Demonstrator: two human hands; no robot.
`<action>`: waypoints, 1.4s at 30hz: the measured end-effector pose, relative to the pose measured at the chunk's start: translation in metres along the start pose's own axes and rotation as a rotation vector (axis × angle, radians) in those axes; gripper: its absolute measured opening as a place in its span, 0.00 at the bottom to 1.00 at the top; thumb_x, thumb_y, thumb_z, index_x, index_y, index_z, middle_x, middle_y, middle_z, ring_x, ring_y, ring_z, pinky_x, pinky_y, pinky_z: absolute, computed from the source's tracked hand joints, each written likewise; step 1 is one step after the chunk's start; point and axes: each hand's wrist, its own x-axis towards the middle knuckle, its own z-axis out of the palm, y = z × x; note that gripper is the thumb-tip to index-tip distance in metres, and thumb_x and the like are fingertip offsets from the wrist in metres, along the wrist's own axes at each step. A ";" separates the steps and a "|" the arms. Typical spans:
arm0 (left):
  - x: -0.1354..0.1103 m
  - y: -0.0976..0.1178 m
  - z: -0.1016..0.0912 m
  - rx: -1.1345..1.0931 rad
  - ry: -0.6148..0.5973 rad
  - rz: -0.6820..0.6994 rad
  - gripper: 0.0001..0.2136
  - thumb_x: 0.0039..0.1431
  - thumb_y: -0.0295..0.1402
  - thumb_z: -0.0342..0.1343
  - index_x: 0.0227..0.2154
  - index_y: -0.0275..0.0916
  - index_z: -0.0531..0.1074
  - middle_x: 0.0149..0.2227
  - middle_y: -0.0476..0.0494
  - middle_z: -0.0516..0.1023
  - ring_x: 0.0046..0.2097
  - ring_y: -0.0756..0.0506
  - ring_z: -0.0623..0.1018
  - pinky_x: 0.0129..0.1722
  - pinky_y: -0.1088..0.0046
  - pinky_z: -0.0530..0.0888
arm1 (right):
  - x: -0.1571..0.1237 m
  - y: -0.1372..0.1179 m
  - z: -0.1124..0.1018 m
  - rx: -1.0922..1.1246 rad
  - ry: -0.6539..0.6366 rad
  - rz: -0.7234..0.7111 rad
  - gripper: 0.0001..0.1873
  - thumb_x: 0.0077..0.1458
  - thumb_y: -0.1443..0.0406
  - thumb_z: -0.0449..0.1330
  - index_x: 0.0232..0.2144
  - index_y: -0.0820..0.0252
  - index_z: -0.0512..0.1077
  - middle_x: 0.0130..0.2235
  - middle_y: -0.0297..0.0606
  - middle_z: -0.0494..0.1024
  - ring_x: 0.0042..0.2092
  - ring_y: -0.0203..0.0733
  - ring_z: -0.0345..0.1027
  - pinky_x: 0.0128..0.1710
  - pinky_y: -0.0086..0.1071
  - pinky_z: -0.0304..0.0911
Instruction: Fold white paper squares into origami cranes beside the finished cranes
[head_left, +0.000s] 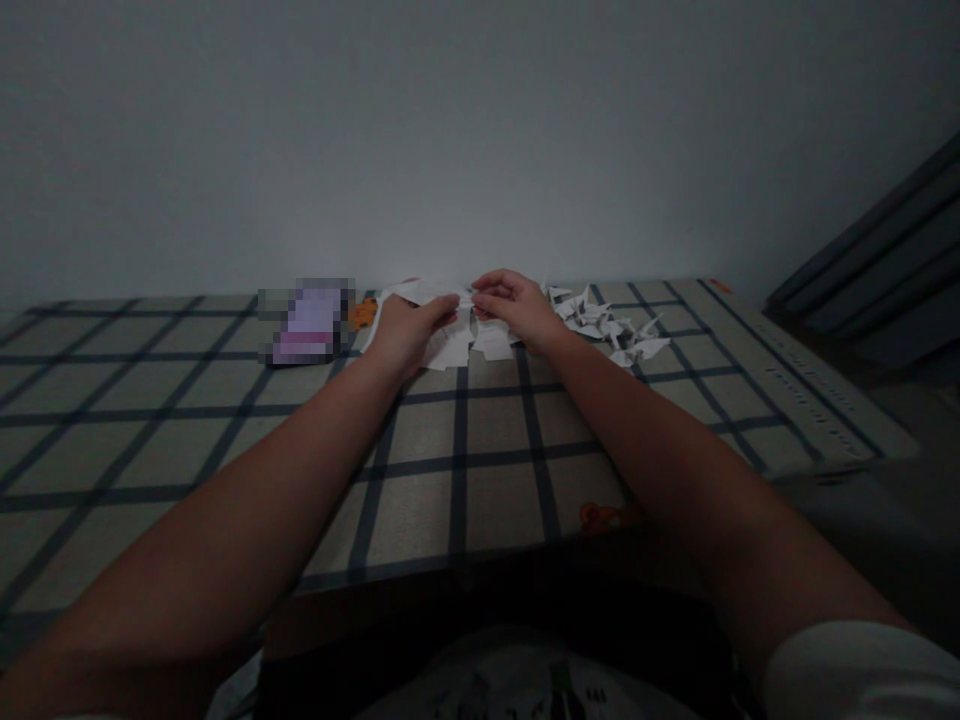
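Both hands meet over white paper at the far side of the table. My left hand (416, 322) is closed, thumb and fingers pinching the left end of a small white piece of folded paper (465, 299). On the other end of that piece, my right hand (516, 303) pinches with thumb and index finger, its other fingers curled loosely. Beneath and between the hands lie white paper sheets (448, 350) and a smaller paper piece (492, 346). Just right of my right hand sits a pile of folded white paper cranes (600, 320). The fine folds of the held piece are too small to make out.
A phone (309, 320), blurred out, lies left of the papers, with an orange item (365, 313) beside it. Another orange item (600, 516) is at the near edge. The checked tablecloth (420, 500) covers the table, which stands against a grey wall (450, 130).
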 end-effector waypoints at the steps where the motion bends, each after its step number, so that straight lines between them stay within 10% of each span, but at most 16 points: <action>1: 0.000 0.000 0.000 -0.002 -0.003 -0.004 0.14 0.41 0.34 0.70 0.28 0.37 0.71 0.30 0.47 0.78 0.30 0.50 0.76 0.31 0.75 0.73 | 0.000 0.000 0.000 -0.006 0.003 0.004 0.08 0.54 0.70 0.63 0.36 0.58 0.69 0.30 0.29 0.74 0.33 0.31 0.70 0.38 0.27 0.70; 42: 0.003 -0.001 -0.003 -0.038 0.018 -0.036 0.20 0.42 0.44 0.72 0.26 0.36 0.70 0.30 0.45 0.78 0.31 0.51 0.78 0.36 0.73 0.79 | 0.000 0.000 0.001 -0.003 -0.031 0.048 0.07 0.56 0.66 0.64 0.39 0.57 0.71 0.29 0.29 0.72 0.31 0.31 0.68 0.35 0.26 0.69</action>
